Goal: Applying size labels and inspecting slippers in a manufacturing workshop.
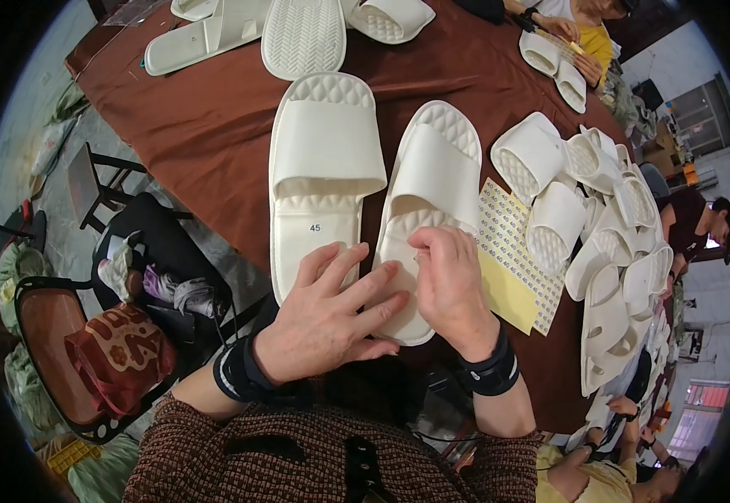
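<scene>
Right hand (450, 281) looks pinched, can't tell on what; slipper (439, 176) lies beneath, lengthwise away; left hand (319, 323) spread alongside.

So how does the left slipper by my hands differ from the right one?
The left slipper points nearly straight away from you, while the right slipper leans its toe to the right. The left slipper's toe also reaches farther away than the right's. The left slipper shows a small dark number on its insole; none shows on the right slipper, though hands partly cover it. Both are off-white, strap-up, with quilted toe ends.
</scene>
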{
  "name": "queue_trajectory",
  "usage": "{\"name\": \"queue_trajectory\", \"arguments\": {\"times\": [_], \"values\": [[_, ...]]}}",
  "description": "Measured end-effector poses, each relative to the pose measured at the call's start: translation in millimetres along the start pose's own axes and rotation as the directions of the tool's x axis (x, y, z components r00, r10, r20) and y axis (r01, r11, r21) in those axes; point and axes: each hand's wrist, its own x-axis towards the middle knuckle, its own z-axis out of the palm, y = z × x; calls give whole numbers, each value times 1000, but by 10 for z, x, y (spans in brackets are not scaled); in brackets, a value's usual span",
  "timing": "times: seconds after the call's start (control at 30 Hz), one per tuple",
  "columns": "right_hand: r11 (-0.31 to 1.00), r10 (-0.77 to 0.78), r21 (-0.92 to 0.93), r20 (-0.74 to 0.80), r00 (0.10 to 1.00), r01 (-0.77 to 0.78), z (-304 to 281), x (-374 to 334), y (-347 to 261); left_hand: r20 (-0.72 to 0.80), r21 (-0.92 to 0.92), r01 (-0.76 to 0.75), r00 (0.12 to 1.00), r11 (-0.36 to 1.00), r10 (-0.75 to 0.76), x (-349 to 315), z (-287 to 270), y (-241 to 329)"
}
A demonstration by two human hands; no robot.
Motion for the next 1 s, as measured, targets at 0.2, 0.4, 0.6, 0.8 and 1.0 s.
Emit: {"name": "queue_trajectory", "arguments": {"times": [0.2,0.4,0.6,0.8,1.0], "values": [[935,229,269,36,973,-230,-117,-57,-29,-10,-2,4,1000,1000,-4,-12,3,-4],[772,311,515,204,928,-372,-386,-66,13,-5,8,8,1000,1000,-8,-6,5,1],[799,298,435,312,902,-415,-473,-94,33,-2,30,6,1000,1000,-6,-1,14,8],[882,303,283,274,913,-378,-391,-72,-40,6,25,9,1000,1000,-9,0,22,-6],[918,254,243,245,936,-313,-355,-66,-35,6,24,8,1000,1000,-8,-11,22,-9]]}}
